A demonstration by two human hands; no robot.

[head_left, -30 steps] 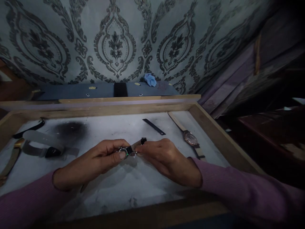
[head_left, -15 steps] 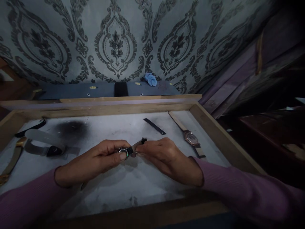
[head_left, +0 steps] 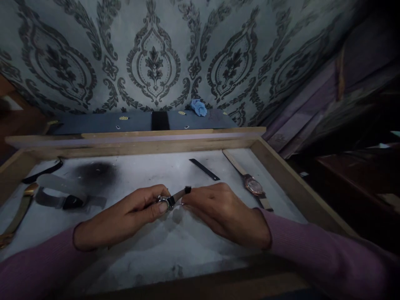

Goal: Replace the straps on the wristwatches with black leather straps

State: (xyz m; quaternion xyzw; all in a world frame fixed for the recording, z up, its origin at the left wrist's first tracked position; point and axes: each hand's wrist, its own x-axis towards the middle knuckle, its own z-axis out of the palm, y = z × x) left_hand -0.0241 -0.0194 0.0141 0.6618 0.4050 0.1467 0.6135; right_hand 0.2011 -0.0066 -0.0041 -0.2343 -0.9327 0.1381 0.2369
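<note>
My left hand (head_left: 131, 214) is closed around a wristwatch (head_left: 168, 201), its thumb lying over the round case. A strap piece with a dark end (head_left: 187, 190) sticks out from the case toward my right hand (head_left: 215, 212). The fingers of that hand are pinched together beside the strap. A thin bright tip shows at its fingertips, too small to name, and the fingers hide the rest. Both hands are above the white floor of a shallow wooden tray (head_left: 131, 148).
A dark flat strip (head_left: 204, 169) and a brown-cased watch (head_left: 253, 185) lie at the right. Leftward are a pale looped band (head_left: 61, 185), a gold-coloured watch (head_left: 18, 212) and a black strap (head_left: 46, 171). A blue crumpled cloth (head_left: 199, 107) sits behind the rim.
The view has tilted up slightly. My right fingertips have drawn a little away from the watch case, and a small pinkish-brown shape seen near them before no longer shows. My left hand keeps its grip.
</note>
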